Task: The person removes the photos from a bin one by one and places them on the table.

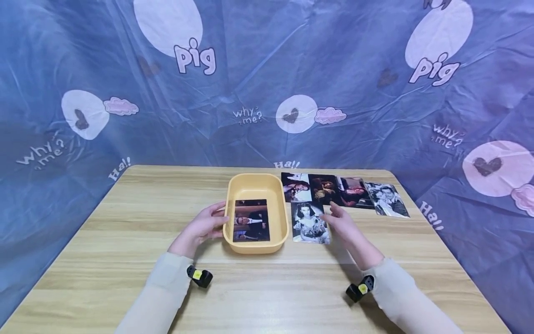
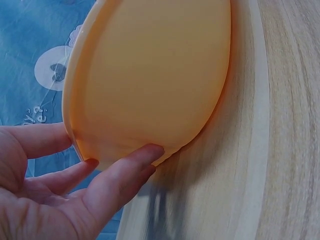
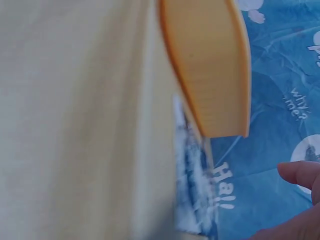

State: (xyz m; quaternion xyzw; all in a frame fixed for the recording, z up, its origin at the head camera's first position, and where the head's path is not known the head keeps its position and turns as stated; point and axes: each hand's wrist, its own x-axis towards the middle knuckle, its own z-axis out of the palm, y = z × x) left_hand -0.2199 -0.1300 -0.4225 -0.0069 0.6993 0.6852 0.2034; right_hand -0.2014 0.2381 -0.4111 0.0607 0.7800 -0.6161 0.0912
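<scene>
A yellow plastic tub (image 1: 285, 227) stands on the table with a colour photo print (image 1: 251, 221) lying inside it. My left hand (image 1: 208, 222) holds the tub's left side, its thumb over the rim and its fingers (image 2: 125, 172) against the outer wall. Right of the tub lies a black-and-white photo print (image 1: 309, 223) of a figure in a ruffled dress. Over that print's right edge hovers my right hand (image 1: 344, 227), thumb and fingers apart; the right wrist view shows only part of this hand and nothing gripped there.
Behind the right hand, a row of photo prints holds three dark colour ones (image 1: 324, 189) and a black-and-white one (image 1: 388, 200) at its right end. The wooden table (image 1: 137, 222) meets a blue printed curtain (image 1: 233, 93) at the back.
</scene>
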